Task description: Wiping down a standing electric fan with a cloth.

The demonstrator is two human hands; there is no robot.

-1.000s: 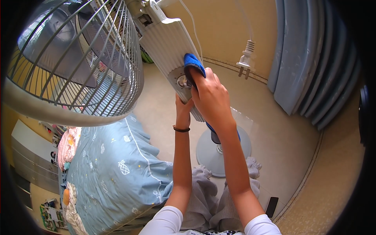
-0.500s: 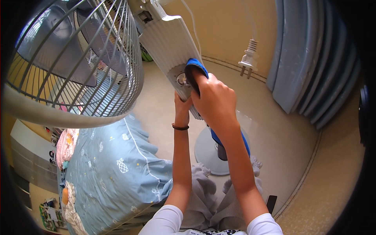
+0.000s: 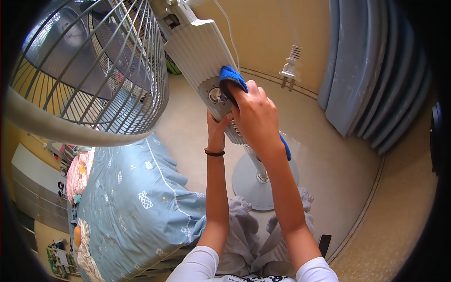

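A standing fan leans across the upper left, its grey wire cage point(image 3: 162, 80) beside a pale ribbed control housing point(image 3: 199, 49). My left hand point(image 3: 216, 128) is wrapped around the lower end of that housing, its thumb on the front and the other fingers hidden behind. My right hand point(image 3: 257, 112) is closed on a blue cloth point(image 3: 231, 75) with a dark edge. The cloth is pressed to the housing beside a round silver knob point(image 3: 216, 95). Another piece of the cloth shows past the right wrist. Below stands the fan's round grey base point(image 3: 244, 188) on the floor.
A white power plug point(image 3: 290, 70) hangs on its cord near the wall. Several folded grey-blue panels point(image 3: 350, 70) lean at the right. On the left is a bed with a blue pineapple-print cover point(image 3: 136, 202). A dark flat object point(image 3: 324, 245) lies near my right knee.
My right hand and the cloth have shifted slightly left on the housing. The hanging cloth end has swung, uncovering more of the base and pole. The plug has drifted a little left and up.
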